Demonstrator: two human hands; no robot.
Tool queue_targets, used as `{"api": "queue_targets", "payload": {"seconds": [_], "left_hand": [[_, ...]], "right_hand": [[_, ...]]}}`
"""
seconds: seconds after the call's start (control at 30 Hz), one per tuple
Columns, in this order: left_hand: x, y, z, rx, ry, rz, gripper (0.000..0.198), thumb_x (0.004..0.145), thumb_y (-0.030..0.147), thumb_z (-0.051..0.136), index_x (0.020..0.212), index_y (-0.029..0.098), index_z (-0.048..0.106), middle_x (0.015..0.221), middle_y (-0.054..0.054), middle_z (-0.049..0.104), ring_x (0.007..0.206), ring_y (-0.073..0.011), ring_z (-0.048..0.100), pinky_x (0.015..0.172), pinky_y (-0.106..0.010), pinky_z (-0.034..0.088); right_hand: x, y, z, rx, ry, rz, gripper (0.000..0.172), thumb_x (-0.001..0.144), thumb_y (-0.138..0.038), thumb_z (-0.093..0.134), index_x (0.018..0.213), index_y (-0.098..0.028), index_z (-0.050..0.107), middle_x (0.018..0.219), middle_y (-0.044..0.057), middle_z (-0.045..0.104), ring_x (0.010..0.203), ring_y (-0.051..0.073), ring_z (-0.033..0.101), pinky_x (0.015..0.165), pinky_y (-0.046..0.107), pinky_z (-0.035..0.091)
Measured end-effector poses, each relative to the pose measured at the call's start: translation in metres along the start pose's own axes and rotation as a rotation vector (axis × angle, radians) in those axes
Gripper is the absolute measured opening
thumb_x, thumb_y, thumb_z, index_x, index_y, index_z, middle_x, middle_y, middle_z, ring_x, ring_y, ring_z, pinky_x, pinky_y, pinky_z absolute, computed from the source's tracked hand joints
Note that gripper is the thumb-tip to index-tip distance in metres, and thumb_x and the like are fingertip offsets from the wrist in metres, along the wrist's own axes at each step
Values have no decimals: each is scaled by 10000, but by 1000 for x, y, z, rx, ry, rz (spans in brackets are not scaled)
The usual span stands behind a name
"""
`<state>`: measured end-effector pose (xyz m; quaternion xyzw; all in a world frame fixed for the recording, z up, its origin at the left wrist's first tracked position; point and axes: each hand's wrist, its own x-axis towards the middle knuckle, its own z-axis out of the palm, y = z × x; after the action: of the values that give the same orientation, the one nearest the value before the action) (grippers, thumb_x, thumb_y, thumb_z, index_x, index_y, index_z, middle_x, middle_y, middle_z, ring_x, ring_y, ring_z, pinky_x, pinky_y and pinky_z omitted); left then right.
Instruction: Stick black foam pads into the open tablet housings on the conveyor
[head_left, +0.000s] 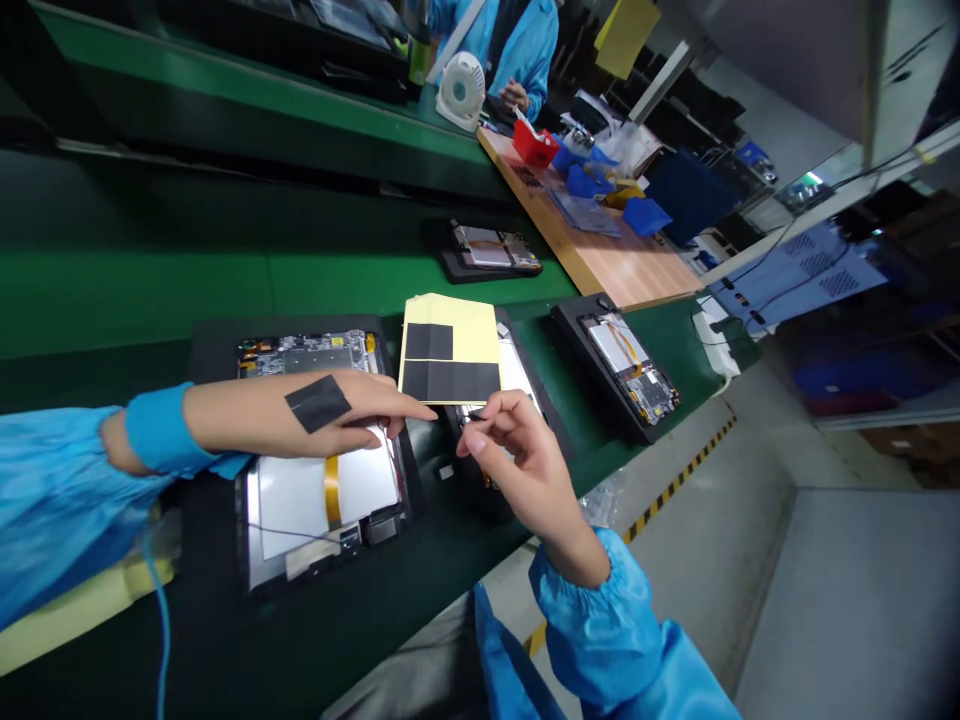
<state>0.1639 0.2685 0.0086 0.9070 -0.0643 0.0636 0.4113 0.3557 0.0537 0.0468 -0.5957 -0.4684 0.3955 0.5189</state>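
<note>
on the green assembly line, mid-scene: one yellow backing sheet (pixel 472 322), roughly square, lying over a second open tablet (pixel 514 365). carries dark film pads (pixel 450 380), their long sides running left to right; judged thin, light, floppy and probably tacky, best taken by an edge or corner. right hand (pixel 517 455): thumb and forefinger pressed together, pinching a small dark strip (pixel 474 412) just off the sheet's near edge; strip's long axis cannot be told. left hand (pixel 360 412): fingers extended, forefinger reaching beside that edge, contact unclear. on the left forearm, a black film patch (pixel 318 403). under the left hand, an open tablet (pixel 322 490) with amber flex tape (pixel 331 490). to the right, a third tablet (pixel 630 365) in a black tray. far right, a wooden bench (pixel 600 260) with a red box (pixel 534 143). beyond, a white desk fan (pixel 461 90) and a co-worker's hand (pixel 514 95).
</note>
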Motion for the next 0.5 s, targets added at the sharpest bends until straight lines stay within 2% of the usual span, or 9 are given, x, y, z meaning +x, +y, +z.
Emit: {"api": "queue_targets", "payload": {"seconds": [0.13, 0.23, 0.37, 0.5], "left_hand": [[9, -10, 0, -65, -28, 39, 338, 1090, 280, 504, 1375, 260, 685, 951, -60, 749, 814, -177, 704, 766, -240, 530], [14, -15, -1, -61, -62, 10, 346, 1071, 230, 530, 1390, 267, 661, 963, -34, 745, 843, -178, 706, 770, -240, 519], [15, -22, -2, -26, -41, 42, 376, 1040, 235, 562, 1399, 325, 631, 959, -18, 743, 897, -204, 684, 806, -278, 496], [16, -24, 1, 3, -28, -5, 412, 1009, 231, 572, 1403, 352, 589, 928, 0, 728, 895, -219, 639, 813, -307, 463]], "right_hand": [[-6, 2, 3, -62, -25, 51, 159, 991, -283, 676, 1020, -240, 525, 883, -9, 645, 785, 143, 616, 731, 271, 474], [1, 0, 0, -151, -130, 63, 149, 967, -274, 698, 962, -229, 555, 926, 8, 652, 811, 147, 609, 764, 280, 496], [21, -6, -9, -304, -442, -2, 138, 973, -279, 698, 927, -213, 586, 897, 8, 662, 813, 150, 612, 770, 281, 488], [47, -12, -13, -471, -777, -96, 99, 989, -249, 653, 938, -203, 582, 879, 7, 639, 780, 149, 580, 730, 278, 455]]}}
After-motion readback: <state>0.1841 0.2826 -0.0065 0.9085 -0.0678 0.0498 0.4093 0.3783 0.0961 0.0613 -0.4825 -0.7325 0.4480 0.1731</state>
